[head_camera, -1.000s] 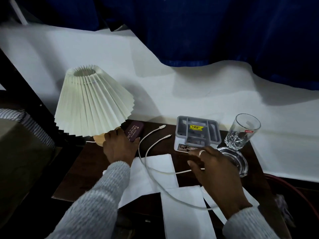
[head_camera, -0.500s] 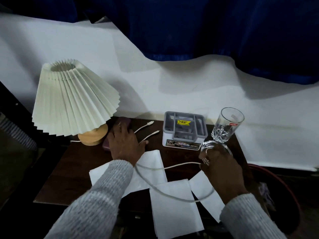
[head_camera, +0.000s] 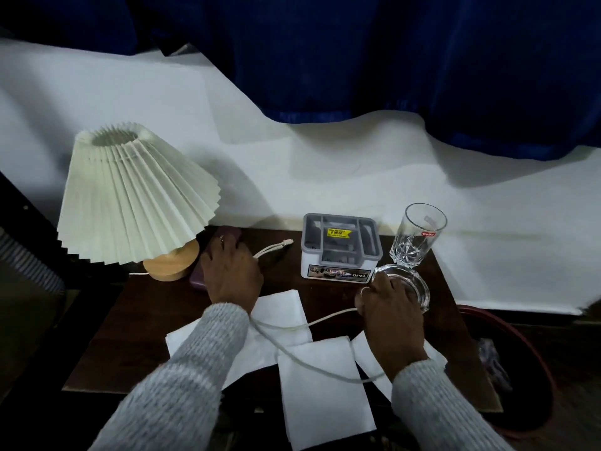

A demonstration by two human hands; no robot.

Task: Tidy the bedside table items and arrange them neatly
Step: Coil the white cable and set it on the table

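**Both arms reaching forward, hands low and palm-down**

Both arms come in from the bottom edge in grey knitted sleeves and angle forward. The left hand [head_camera: 232,275] lies palm-down with its back to the camera, fingers pointing away and loosely together, a ring on one finger. The right hand [head_camera: 388,307] sits further right, also back-up, its fingers curled forward and downward, a ring on one finger near the knuckle. The two hands are well apart, each wrist bare just past the cuff.

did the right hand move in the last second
Yes. The right hand went from in front of the grey organizer rightward onto the glass dish.
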